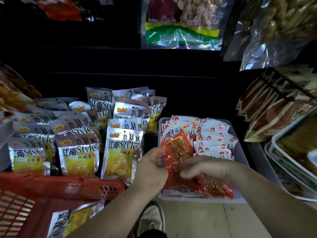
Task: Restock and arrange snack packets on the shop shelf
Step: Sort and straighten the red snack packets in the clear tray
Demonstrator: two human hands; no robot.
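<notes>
Two rows of packets (212, 134) already stand upright in the far part of the tray (243, 158), and to its left the silver packets (123, 152) are lined up in ranks. By my reading the restock is well along but not finished. A few loose packets (219, 188) lie flat at the tray's near end, and the basket (68, 186) at lower left has more silver ones (73, 219) under its rim.

The red packet (176, 146) is held upright over the tray's near left corner. My left hand (151, 167) pinches its left edge with curled fingers, forearm reaching in from below. My right hand (202, 169) lies across its lower half, fingers curled downward. Motion blur keeps me from telling whether they grip it or only rest on it.
</notes>
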